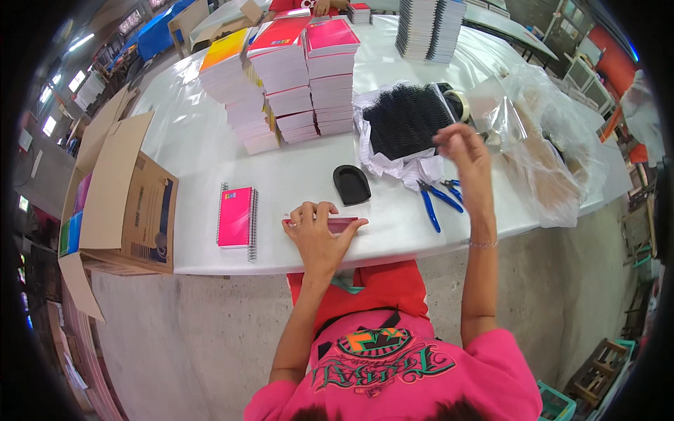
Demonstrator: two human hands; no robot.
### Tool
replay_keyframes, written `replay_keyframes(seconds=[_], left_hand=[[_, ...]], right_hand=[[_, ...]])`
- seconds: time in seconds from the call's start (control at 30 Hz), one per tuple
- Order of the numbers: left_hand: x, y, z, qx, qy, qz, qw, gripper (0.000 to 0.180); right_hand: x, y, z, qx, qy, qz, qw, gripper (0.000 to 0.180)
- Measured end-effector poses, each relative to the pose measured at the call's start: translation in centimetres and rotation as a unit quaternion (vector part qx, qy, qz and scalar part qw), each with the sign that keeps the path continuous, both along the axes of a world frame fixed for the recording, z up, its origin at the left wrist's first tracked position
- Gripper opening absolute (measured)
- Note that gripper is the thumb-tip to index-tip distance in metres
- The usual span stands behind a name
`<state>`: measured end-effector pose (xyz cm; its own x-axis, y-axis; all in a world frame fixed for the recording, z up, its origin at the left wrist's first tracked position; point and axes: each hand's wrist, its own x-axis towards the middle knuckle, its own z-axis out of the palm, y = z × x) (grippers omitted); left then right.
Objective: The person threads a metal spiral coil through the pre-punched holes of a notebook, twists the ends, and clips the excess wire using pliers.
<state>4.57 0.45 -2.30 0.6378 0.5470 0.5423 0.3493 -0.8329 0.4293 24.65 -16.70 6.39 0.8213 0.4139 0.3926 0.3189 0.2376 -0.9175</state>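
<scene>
My left hand [319,231] is closed around a small pad of pages with a pinkish cover [340,224], held on the table near its front edge; the hand hides much of it. My right hand [467,151] is raised at the right edge of a heap of black spiral binding coils [404,119] lying on crumpled white paper [414,168]. Its fingers are bent together, and whether a coil is between them is too small to tell. Between the hands sits a black rounded holder [351,184]. Blue-handled pliers [439,203] lie below the coils.
Tall stacks of unbound notebooks [288,77] stand behind my left hand. Pink spiral-bound notebooks [237,217] lie left. An open cardboard box [133,203] is at the far left. Tape [460,105] and plastic bags [547,133] lie right. Another person's hand [321,7] shows across the table.
</scene>
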Motion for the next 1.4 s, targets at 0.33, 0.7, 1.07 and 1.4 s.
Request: replay_keyframes(seconds=[0.33,0.7,1.07,1.4], left_hand=[[-0.3,0.1,-0.1,-0.037,0.019,-0.011,0.999,0.048],[-0.4,0.2,-0.5,-0.030,0.017,-0.006,0.999,0.048],[-1.8,3.0,-0.2,-0.034,0.003,0.047,0.998,0.048],[-1.7,3.1,-0.2,-0.028,0.015,0.051,0.998,0.050]], right_hand=[[-6.4,2.3,-3.6,-0.180,0.042,0.209,0.960,0.025],[-7.5,1.7,-5.2,-0.027,0.024,0.061,0.997,0.015],[-6.6,-3.0,-9.7,-0.318,-0.173,-0.069,0.929,0.025],[-7.4,3.5,-10.4,-0.330,-0.243,0.029,0.912,0.030]])
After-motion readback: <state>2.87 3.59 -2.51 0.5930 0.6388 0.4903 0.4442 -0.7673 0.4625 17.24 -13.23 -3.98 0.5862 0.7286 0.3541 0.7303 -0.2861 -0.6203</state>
